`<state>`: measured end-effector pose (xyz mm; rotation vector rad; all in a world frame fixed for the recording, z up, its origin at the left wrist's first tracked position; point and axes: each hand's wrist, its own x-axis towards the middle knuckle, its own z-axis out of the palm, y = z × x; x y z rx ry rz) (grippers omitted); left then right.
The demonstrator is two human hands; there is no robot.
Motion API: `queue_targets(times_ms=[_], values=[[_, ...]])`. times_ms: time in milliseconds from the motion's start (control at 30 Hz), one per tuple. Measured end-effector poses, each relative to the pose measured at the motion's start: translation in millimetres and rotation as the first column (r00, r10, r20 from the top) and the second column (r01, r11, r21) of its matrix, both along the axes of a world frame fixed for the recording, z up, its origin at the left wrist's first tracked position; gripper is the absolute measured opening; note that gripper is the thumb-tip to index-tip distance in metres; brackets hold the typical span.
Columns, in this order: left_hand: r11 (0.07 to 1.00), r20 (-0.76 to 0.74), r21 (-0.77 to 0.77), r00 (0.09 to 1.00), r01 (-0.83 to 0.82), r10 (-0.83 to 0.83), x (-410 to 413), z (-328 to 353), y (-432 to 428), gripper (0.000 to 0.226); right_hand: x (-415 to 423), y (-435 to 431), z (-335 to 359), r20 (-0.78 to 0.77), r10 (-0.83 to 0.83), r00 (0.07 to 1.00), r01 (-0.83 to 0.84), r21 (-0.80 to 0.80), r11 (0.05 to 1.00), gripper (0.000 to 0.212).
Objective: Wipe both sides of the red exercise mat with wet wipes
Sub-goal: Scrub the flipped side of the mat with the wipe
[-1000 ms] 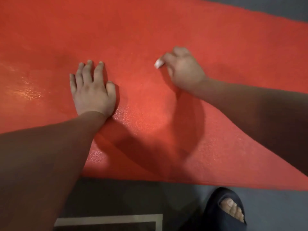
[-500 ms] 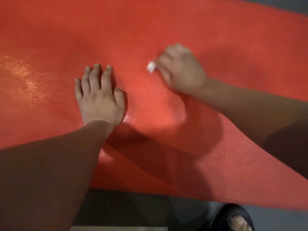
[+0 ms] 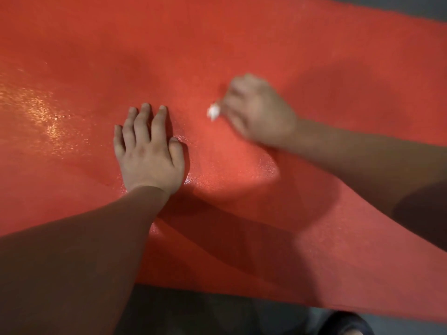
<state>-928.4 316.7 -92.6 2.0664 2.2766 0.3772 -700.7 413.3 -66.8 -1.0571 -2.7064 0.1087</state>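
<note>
Left hand [image 3: 148, 153] flat, fingers straight, pressing the mat [image 3: 242, 44] at frame centre-left, right hand [image 3: 257, 112] blurred at centre-right, curled around a small white wipe [image 3: 213, 111] on the mat, which fills most of the frame over grey floor [image 3: 217, 310], wet sheen at left.

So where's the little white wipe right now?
The wet wipe is bunched in the right hand, pressed on the red mat mid-view, just right of the flat left hand.
</note>
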Motion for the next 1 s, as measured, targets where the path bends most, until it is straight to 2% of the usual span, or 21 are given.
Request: queue_targets(times_ms=[67, 133, 200, 300, 367, 433, 500, 633, 667, 800, 933, 1000], values=[[1.0, 0.008, -0.014, 1.0, 0.0, 0.0, 0.2, 0.5, -0.3, 0.062, 6.0, 37.7, -1.8, -0.056, -0.327, 0.943, 0.329, 0.021, 0.944, 0.029], [1.0, 0.015, -0.017, 1.0, -0.002, 0.003, 0.4, 0.9, -0.2, 0.062, 1.1, 47.4, -4.2, -0.065, -0.483, 0.873, 0.48, -0.056, 0.875, 0.035], [1.0, 0.016, -0.012, 1.0, 0.0, 0.0, -0.1, 1.1, -0.1, 0.062, -16.5, 33.0, -3.6, -0.08, -0.424, 0.902, 0.412, -0.13, 0.902, 0.026], [1.0, 0.023, -0.005, 1.0, -0.001, 0.001, -0.8, 1.0, -0.3, 0.062, -35.7, -19.9, -0.4, -0.127, -0.13, 0.983, 0.094, -0.257, 0.962, 0.021], [1.0, 0.027, -0.006, 1.0, -0.001, 0.001, -0.5, 1.0, -0.2, 0.062, -35.3, -56.8, 5.8, -0.133, 0.052, 0.99, -0.093, -0.331, 0.939, 0.023], [1.0, 0.028, -0.018, 1.0, -0.003, 0.004, -0.1, 1.3, -0.3, 0.062, -27.3, -80.8, 11.2, -0.092, 0.157, 0.983, -0.181, -0.375, 0.909, 0.023], [1.0, 0.026, -0.019, 1.0, -0.006, 0.006, -0.3, 1.7, 0.3, 0.062, -16.4, -86.2, 11.7, -0.042, 0.149, 0.988, -0.154, -0.331, 0.931, 0.02], [1.0, 0.027, -0.014, 1.0, -0.012, 0.012, -0.5, 1.5, 0.3, 0.062, -4.0, -69.0, 13.9, -0.042, -0.189, 0.981, 0.172, -0.26, 0.95, 0.027], [1.0, 0.029, -0.017, 0.999, -0.012, 0.013, -0.3, 1.7, 0.3, 0.062, -4.2, -68.0, 13.2, -0.053, -0.209, 0.976, 0.187, -0.27, 0.944, 0.03], [1.0, 0.026, -0.022, 1.0, -0.013, 0.014, 0.0, 1.7, -0.3, 0.062, -12.2, -78.1, 9.6, -0.046, 0.01, 0.999, -0.025, -0.336, 0.941, 0.031], [1.0, 0.033, -0.02, 0.999, -0.012, 0.012, -0.4, 2.1, -0.3, 0.062, -7.4, -80.9, 14.0, -0.031, 0.122, 0.992, -0.126, -0.246, 0.961, 0.024], [1.0, 0.039, -0.016, 0.999, -0.014, 0.015, -0.1, 2.1, -0.2, 0.062, 6.4, -66.0, 15.6, 0.021, 0.131, 0.991, -0.126, -0.175, 0.977, 0.021]])
